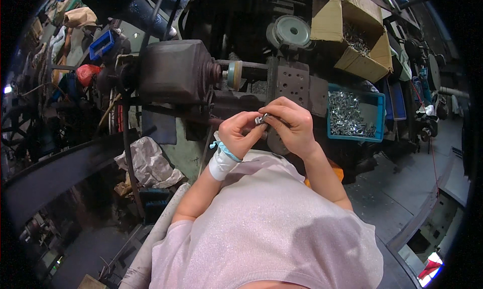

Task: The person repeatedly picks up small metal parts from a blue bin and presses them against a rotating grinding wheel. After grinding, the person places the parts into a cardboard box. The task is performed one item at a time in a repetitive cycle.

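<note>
Both hands meet in front of my chest around a small shiny metal part, whose exact kind is too small to make out. My left hand, with a white wrap and a light blue tie at the wrist, pinches it from the left. From the right, my right hand has its thumb and fingertips closed on the same part. Just beyond the hands stands a dark machine with a grey-brown housing and a round tan-and-teal wheel on its spindle.
At the right sits a blue plastic crate of small shiny metal parts. Behind it, an open cardboard box holds more metal pieces. A perforated dark metal plate and a round disc lie ahead. Crumpled pale sheeting lies left.
</note>
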